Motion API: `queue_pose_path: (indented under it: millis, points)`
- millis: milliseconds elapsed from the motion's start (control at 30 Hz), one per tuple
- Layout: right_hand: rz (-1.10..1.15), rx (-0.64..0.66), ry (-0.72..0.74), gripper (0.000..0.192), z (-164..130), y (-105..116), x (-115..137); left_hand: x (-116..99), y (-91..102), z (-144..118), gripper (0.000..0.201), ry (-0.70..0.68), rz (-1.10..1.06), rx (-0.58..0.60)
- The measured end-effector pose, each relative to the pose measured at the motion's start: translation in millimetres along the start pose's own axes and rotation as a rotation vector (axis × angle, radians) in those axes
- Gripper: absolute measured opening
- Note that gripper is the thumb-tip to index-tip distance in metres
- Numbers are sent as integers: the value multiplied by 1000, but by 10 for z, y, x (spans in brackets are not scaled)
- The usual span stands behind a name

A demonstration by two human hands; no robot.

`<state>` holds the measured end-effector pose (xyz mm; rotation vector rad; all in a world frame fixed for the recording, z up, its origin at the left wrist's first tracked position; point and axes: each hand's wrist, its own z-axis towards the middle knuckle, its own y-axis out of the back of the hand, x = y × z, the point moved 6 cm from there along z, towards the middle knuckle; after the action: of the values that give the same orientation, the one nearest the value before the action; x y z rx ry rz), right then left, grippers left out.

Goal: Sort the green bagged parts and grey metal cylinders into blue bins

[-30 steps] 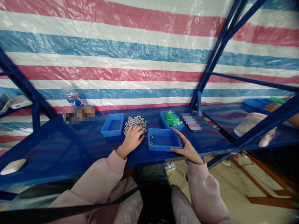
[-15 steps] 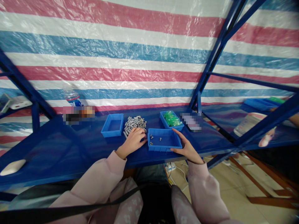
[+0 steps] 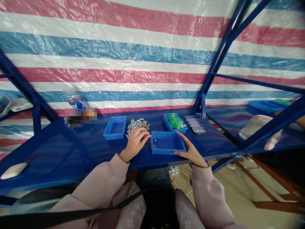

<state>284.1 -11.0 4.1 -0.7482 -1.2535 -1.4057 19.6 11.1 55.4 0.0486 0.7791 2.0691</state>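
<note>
My left hand (image 3: 135, 142) rests fingers-spread on the pile of metal pieces (image 3: 138, 124), just left of the blue tray (image 3: 168, 147). My right hand (image 3: 190, 151) lies open against the tray's right edge, gripping nothing.

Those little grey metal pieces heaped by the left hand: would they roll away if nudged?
Probably some would. The grey metal pieces look like short cylinders, loosely heaped on the flat blue shelf. They seem rigid and likely dense for their size. The left hand rests at the heap's edge.
</note>
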Motion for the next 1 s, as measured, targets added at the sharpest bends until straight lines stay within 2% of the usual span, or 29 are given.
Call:
queue_pose_path:
  millis: [200,467,833,1000]
  points:
    - [-20,18,4,91,13,-17,4,-144,-109,2,14,-117,-110,154]
    - [-6,23,8,87,7,-21,10,-123,-136,1,19,-123,-140,198]
    - [-31,28,9,86,8,-21,50,-93,-160,-17,25,-60,-111,251]
    - [-104,27,42,72,26,-23,58,12,-174,-18,32,77,60,255]
